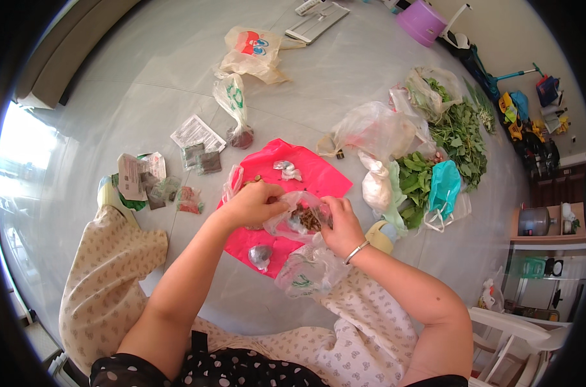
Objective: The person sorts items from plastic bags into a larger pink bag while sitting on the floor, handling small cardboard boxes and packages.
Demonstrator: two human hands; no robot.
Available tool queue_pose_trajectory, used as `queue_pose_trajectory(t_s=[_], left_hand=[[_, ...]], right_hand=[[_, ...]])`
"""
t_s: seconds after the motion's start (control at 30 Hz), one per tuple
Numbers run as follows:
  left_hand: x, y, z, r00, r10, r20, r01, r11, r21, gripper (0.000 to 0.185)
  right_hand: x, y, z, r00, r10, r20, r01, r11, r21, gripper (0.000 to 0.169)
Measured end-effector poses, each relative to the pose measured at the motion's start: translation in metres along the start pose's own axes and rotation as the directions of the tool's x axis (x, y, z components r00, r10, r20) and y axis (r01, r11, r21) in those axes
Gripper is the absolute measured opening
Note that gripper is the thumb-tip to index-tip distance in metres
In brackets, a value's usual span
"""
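Observation:
Between my hands a clear plastic bag [293, 225] is spread wide at its mouth, and small brown dried pieces [308, 216] lie inside. My left hand [261, 200] pinches the bag's left rim between thumb and fingers. On the opposite side, my right hand [342, 225] grips the rim, a silver bangle on its wrist. Beneath is a bright pink plastic sheet [317, 169] on the floor. A small knotted bag [288, 170] lies on its far part, and a dark round bundle in clear plastic [260, 255] on its near part. A crumpled clear bag [310, 271] with green print rests close to my right leg.
Leafy greens [459, 140], a white bag [376, 186] and a teal face mask [444, 186] lie to the right. Left are small packets [208, 162], a printed sheet [198, 133] and a tied bag [239, 135]. A cartoon-printed bag [254, 53] lies farther off; a white chair [510, 334] stands right.

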State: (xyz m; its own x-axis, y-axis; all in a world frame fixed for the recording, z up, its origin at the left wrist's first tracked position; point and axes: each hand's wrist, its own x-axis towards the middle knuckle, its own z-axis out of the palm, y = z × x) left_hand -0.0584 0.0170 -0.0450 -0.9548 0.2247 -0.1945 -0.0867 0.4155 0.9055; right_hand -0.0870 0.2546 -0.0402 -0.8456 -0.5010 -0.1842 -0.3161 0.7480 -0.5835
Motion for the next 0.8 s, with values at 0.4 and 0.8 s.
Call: queue_pose_trajectory(t_s=[0.4, 0.8], left_hand=[[0.0, -0.019, -0.003, 0.983, -0.039, -0.182, 0.064, 0.989, 0.137, 0.021], [0.01, -0.027, 0.012, 0.973, -0.004, -0.231, 0.036, 0.99, 0.137, 0.028]], right_hand=[[0.015, 0.001, 0.001, 0.997, -0.061, -0.052, 0.056, 0.995, -0.079, 0.04], [0.031, -0.003, 0.039, 0.903, -0.149, 0.403, 0.347, 0.805, -0.481, 0.02]])
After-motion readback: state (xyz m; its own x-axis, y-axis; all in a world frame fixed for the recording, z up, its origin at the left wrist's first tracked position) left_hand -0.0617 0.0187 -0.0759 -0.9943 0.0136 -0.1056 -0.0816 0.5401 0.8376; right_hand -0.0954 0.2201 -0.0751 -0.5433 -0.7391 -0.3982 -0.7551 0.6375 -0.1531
